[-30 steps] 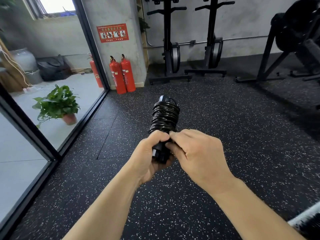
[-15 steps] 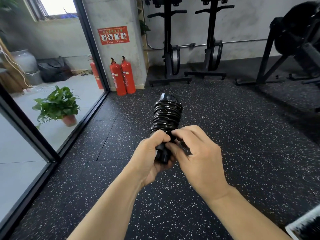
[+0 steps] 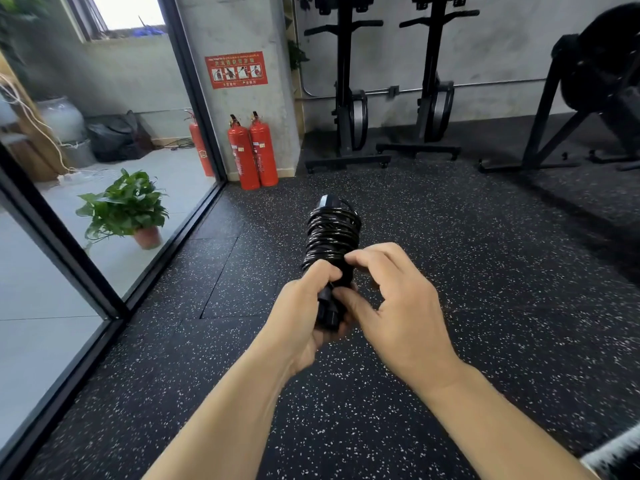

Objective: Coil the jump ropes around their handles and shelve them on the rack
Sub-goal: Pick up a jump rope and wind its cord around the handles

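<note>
Centre of frame: a black jump rope [image 3: 331, 233], cord wound in tight glossy turns round its paired handles [image 3: 328, 311], is held upright and tilted slightly away from the person, above the speckled rubber floor [image 3: 485, 306].

The left hand [image 3: 301, 310] grips the bare lower end of the handles, fingers wrapped round them and thumb lying across just under the lowest turns. The coil stands clear above that fist.

The right hand [image 3: 398, 299] comes in from the right side, fingers curled. Its forefinger presses the lowest coils and its thumb meets the handles beneath them, so it pinches the bundle. Whether a loose cord end lies between them cannot be made out.

Upper left of centre: two red fire extinguishers [image 3: 253, 152] against a pillar. Left, behind glass: a potted plant [image 3: 124, 206].
</note>
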Available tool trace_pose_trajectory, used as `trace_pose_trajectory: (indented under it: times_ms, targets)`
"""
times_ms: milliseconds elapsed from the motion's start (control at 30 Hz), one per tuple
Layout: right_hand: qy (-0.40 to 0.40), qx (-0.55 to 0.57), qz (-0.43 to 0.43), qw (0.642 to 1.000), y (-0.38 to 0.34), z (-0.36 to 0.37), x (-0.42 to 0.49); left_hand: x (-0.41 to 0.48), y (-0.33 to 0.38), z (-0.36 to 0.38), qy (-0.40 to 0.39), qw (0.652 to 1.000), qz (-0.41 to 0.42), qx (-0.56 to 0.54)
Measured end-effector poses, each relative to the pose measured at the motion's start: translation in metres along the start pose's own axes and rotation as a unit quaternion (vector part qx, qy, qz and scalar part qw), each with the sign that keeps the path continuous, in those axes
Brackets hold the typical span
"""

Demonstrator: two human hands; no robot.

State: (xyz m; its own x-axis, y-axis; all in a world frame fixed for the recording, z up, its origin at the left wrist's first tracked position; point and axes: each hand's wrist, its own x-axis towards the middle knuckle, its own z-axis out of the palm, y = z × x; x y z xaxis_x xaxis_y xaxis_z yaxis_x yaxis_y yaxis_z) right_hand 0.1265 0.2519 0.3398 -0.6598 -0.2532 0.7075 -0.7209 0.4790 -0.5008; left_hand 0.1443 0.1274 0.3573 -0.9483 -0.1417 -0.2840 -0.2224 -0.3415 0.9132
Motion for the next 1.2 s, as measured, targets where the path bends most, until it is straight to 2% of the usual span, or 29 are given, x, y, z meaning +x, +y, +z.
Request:
trace_pose_trajectory:
  times_ms: [333, 633, 900, 1200]
  targets:
    - [-0.052, 0.020, 0.008, 0.998, 0.006, -0.005, 0.005, -0.001, -0.004, -0.002, 0.009, 1.000, -0.009, 0.021]
    - [-0.108, -0.002, 0.002, 0.994, 0.006, -0.014, 0.008, -0.001, -0.004, -0.007, -0.033, 0.993, 0.017, 0.112]
    - [-0.106, -0.012, 0.014, 0.994, 0.004, -0.015, 0.009, -0.002, -0.009, -0.002, -0.038, 0.994, -0.005, 0.100]
    - [-0.123, 0.028, 0.073, 0.989, 0.009, -0.017, 0.008, 0.003, -0.009, 0.001, -0.008, 0.992, -0.003, 0.129]
